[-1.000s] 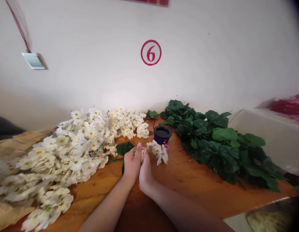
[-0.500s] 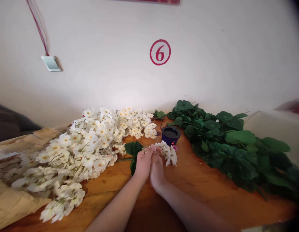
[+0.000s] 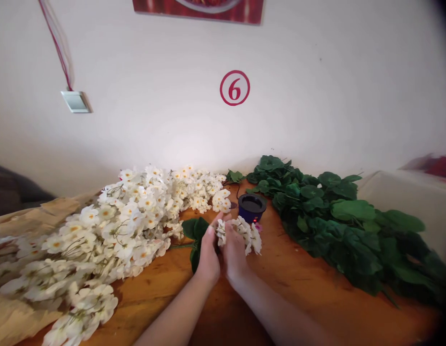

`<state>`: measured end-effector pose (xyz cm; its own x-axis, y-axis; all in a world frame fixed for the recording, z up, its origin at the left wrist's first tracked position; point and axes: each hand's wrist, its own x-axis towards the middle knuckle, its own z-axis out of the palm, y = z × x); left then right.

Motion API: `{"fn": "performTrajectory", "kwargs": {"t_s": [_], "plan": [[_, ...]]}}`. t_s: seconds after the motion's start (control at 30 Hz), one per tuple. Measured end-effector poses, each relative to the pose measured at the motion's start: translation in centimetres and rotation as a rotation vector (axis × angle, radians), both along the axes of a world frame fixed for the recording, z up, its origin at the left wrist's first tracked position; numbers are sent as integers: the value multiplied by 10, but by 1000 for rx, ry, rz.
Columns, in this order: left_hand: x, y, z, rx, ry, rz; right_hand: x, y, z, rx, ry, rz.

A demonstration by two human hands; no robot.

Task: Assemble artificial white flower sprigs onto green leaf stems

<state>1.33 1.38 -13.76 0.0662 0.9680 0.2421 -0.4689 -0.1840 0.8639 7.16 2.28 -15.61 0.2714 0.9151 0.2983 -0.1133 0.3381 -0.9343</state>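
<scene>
Both my hands are close together over the table, a small gap between them. My left hand [image 3: 209, 257] closes around a green stem with dark leaves [image 3: 194, 230], which stick out on its left side; its thumb points up and its other fingers are partly hidden. White artificial flowers [image 3: 250, 236] spread from my right hand [image 3: 234, 251], whose curled fingers are around their stems. Some blossoms show between the two hands. Just beyond them stands a small dark blue pot-like device [image 3: 252, 206] with a black round well and a lit red light.
A large heap of white artificial flowers [image 3: 136, 206] covers the left side, beside brown paper [image 3: 46, 214]. Green artificial leaves [image 3: 324, 216] are piled along the right of the wooden table [image 3: 154, 298]. A small pink flower [image 3: 258, 227] lies by the device. The wall [image 3: 298, 105] rises behind.
My hands have parted slightly at the fingers, and white blossoms now show between them. The view has tilted up a little, so more of the red picture on the wall appears.
</scene>
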Motion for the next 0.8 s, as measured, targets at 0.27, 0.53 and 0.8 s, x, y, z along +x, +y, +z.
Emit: {"fn": "performTrajectory", "kwargs": {"t_s": [0.27, 0.53, 0.8], "plan": [[-22, 19, 12, 124, -102, 419, 21, 1, 27, -100, -99, -240], [-48, 31, 4, 429, 1129, 474, 75, 4, 102, 52, -854, -365], [-48, 35, -10, 475, 1590, 377, 121, 41, 134, 72, -1621, -641]]}}
